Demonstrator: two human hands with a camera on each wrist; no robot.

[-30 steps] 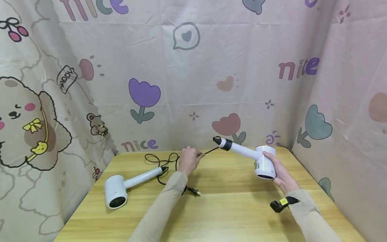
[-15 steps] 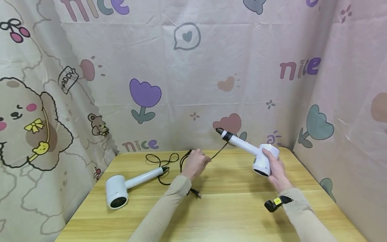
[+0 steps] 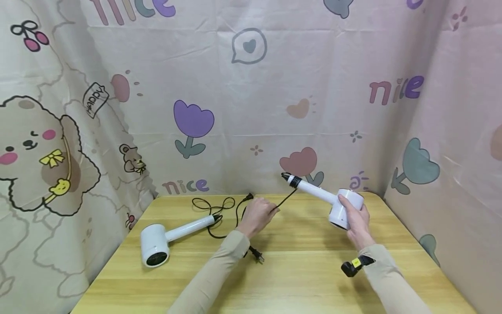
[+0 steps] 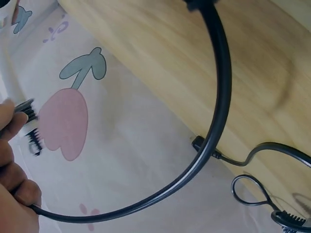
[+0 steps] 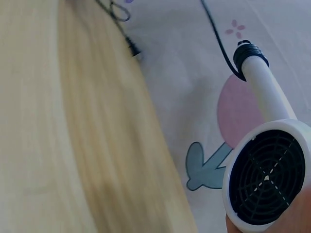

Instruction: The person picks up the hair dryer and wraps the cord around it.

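Note:
My right hand (image 3: 358, 221) grips the head of a white hair dryer (image 3: 317, 191) held above the table, its handle pointing up and to the left. Black cord is wound in several turns round the handle's end. From those turns a stretch of cord (image 3: 287, 198) runs down to my left hand (image 3: 259, 215), whose curled fingers pinch it. In the left wrist view the cord (image 4: 221, 97) leaves the fist in a wide curve. A plug (image 3: 256, 254) lies on the table below the left hand. The right wrist view shows the dryer's round black grille (image 5: 266, 177).
A second white hair dryer (image 3: 154, 245) lies on the left of the wooden table (image 3: 306, 279). Its black cord (image 3: 201, 205) loops loosely behind it, and another plug (image 3: 249, 196) lies near the back edge. A printed curtain (image 3: 243, 96) encloses the back and sides.
The left hand has shifted slightly right and down with the cord. The held dryer's handle rose, then lowered a little, while the right hand moved slightly. The dryer on the table stays put.

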